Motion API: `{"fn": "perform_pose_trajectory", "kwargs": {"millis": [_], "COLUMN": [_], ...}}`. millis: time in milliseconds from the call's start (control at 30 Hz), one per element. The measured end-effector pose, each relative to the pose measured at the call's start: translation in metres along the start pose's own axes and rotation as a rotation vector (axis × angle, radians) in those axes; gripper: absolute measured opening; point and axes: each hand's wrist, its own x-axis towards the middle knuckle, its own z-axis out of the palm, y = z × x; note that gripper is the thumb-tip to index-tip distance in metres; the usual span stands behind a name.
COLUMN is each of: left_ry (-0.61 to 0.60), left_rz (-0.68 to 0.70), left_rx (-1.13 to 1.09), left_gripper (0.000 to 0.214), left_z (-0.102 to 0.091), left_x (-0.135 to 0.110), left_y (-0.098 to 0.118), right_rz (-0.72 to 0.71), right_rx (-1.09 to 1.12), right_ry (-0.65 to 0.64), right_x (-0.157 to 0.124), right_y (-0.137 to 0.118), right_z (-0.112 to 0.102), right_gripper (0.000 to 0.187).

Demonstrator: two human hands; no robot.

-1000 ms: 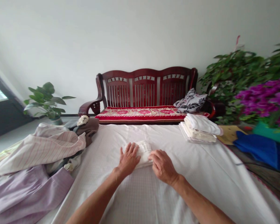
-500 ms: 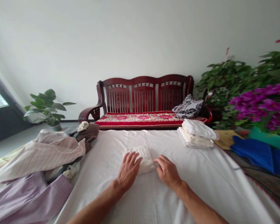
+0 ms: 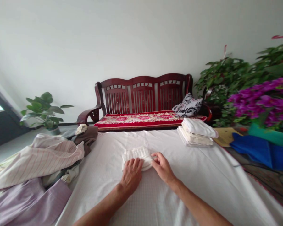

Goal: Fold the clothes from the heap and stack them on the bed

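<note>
White cloth (image 3: 137, 153) under L hand (image 3: 131, 172)

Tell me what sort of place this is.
Probably a home living room: a carved wooden bench with a red cushion, a potted plant on the floor, and a laundry pile on the left.

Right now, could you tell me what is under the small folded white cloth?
The folded cloth lies on the white sheet; the left hand rests on its near edge, the right hand pinches its right end. Anything beneath is covered.
</note>
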Motion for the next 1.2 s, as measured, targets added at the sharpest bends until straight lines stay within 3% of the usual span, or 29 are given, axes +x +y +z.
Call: {"fn": "perform_pose_trajectory", "kwargs": {"millis": [167,300,367,467,567,667,800,933,1067,1200], "left_ry": [0.081,0.237,0.258,0.190,0.130,0.160,0.185,0.104,0.022,0.067], "left_rz": [-0.075,-0.300,-0.384,-0.429,-0.515,-0.597,-0.616,-0.524,-0.451,-0.479], "left_rx": [-0.203,-0.687,-1.019,-1.513,-1.783,-1.814,-1.797,-1.786,-1.661,-1.405], "left_gripper": [0.041,0.035,0.033,0.043,0.059,0.066,0.075,0.077,0.075,0.068], "left_z": [-0.019,-0.043,-0.053,-0.058,-0.049,-0.028,-0.004,-0.005,-0.004,0.025], "left_x": [0.018,0.034,0.038,0.037,0.031,0.025,0.020,0.013,0.008,0.007], "left_y": [-0.018,-0.029,-0.025,-0.009,0.006,0.014,0.021,0.027,0.016,-0.003], "right_rz": [0.075,0.164,0.206,0.276,0.398,0.434,0.391,0.392,0.402,0.318], "right_rx": [0.264,0.406,0.497,0.656,0.743,0.740,0.654,0.590,0.539,0.443], "right_ry": [0.077,0.130,0.054,-0.194,-0.354,-0.331,-0.193,-0.086,-0.019,0.172], "right_x": [0.002,0.004,0.003,-0.002,-0.009,-0.015,-0.020,-0.019,-0.008,0.018], "right_y": [-0.010,-0.013,-0.016,-0.023,-0.032,-0.034,-0.029,-0.035,-0.057,-0.081], "right_z": [-0.008,-0.019,-0.021,-0.024,-0.026,-0.023,-0.015,-0.028,-0.078,-0.159], "right_gripper": [0.050,0.076,0.080,0.071,0.070,0.068,0.058,0.052,0.050,0.039]}}
